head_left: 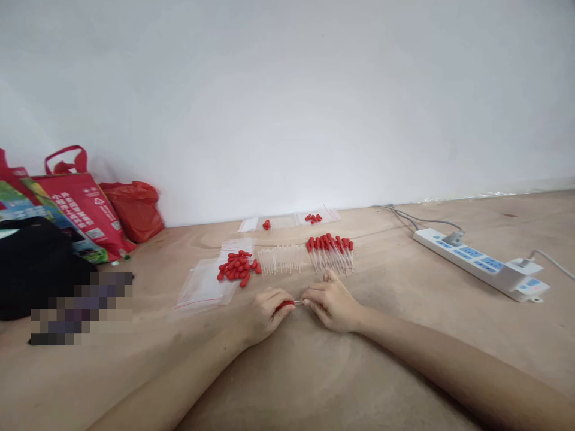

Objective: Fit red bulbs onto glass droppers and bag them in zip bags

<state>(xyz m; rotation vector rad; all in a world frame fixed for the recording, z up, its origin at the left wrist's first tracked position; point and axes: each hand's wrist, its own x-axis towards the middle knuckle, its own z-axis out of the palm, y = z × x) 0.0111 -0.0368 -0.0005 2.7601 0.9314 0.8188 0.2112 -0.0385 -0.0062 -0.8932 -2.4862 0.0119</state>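
Centrally, left hand (pixel 272 311) pinching a red rubber bulb (pixel 284 304), right hand (pixel 333 303) gripping a clear tube (pixel 299 302), hands slightly apart.

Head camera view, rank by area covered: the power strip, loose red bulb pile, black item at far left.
Largest to smallest:
1. Black item, partly out of frame
2. Power strip
3. Loose red bulb pile
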